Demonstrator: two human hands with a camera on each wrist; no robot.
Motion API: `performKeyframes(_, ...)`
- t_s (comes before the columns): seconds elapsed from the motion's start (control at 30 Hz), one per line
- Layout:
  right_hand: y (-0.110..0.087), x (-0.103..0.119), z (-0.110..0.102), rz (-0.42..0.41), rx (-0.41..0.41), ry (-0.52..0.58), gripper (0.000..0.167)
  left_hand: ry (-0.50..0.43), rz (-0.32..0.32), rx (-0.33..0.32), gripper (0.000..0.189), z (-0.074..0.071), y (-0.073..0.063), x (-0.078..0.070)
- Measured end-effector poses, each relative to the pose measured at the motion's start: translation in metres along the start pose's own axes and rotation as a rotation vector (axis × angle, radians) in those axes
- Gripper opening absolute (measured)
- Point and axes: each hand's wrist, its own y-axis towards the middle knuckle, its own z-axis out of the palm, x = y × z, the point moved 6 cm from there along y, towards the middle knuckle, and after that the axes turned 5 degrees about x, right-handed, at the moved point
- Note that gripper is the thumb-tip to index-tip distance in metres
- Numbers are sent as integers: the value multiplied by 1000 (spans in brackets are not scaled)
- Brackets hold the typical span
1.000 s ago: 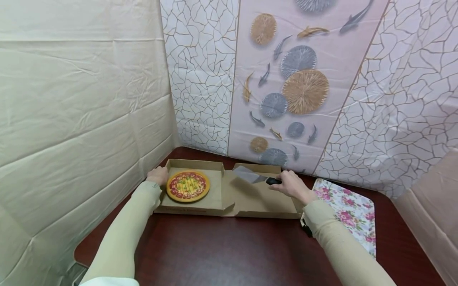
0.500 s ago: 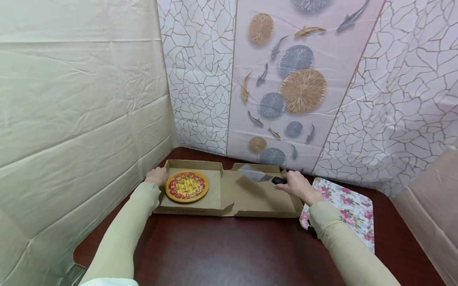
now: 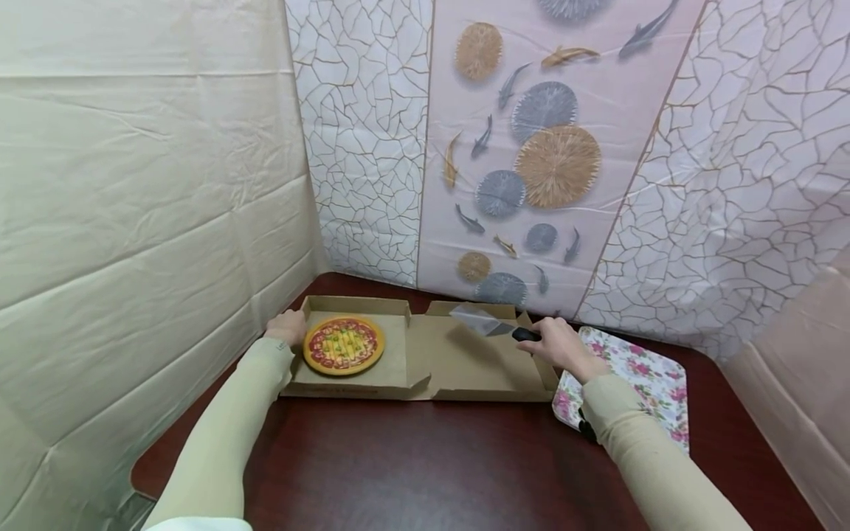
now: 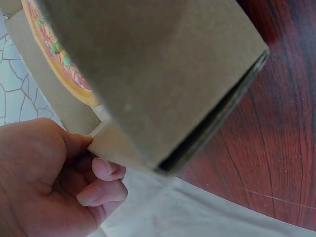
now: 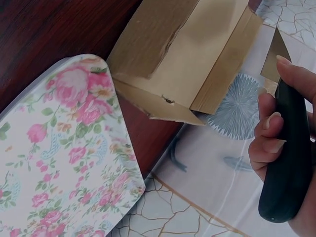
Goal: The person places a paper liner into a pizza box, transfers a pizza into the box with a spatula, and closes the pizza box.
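An open cardboard pizza box (image 3: pixel 491 361) lies on the table, its lid half to the right. In the left half sits a round pizza (image 3: pixel 343 346) with red, yellow and green topping. My left hand (image 3: pixel 287 327) pinches the box's left wall between thumb and finger, plain in the left wrist view, where the cardboard wall (image 4: pixel 163 64) stands close to the camera. My right hand (image 3: pixel 564 346) grips the black handle (image 5: pixel 289 153) of a pizza server (image 3: pixel 479 320). Its flat blade points left, raised above the lid half. In the right wrist view most of the blade is hidden.
A white board with pink flowers (image 3: pixel 647 376) lies right of the box, partly under my right forearm. A black object (image 3: pixel 587 429), mostly hidden by the sleeve, is at its near edge. The dark red table (image 3: pixel 398 464) extends in front; patterned cloth (image 3: pixel 372 147) hangs behind.
My right hand has moved slightly right with the pizza server, relative to the box. The left hand stays at the box's left wall. The whole head view has shifted a little.
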Motion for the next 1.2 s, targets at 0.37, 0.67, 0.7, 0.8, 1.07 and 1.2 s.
performKeyframes(0.37, -6, -12, -5, -1, -45, -13, 28, 8, 8, 0, 31, -2, -3, 0)
performKeyframes(0.67, -13, -21, -9, 25, -40, 22, 33, 6, 9, -3, 31, -3, -4, 0)
performKeyframes(0.7, -14, -22, -9, 31, -43, 23, 33, 7, 9, -3, 31, -3, -5, 0)
performKeyframes(0.8, -16, -26, -10, 39, -54, 25, 35, 6, 8, -4, 31, -4, -6, -1)
performKeyframes(1.07, -24, -35, -11, 41, -79, 31, 48, 6, 12, -2, 32, -2, -6, -1)
performKeyframes(1.2, -27, -40, -11, 58, -90, 21, 45, 4, 12, -3, 32, -2, -5, -1)
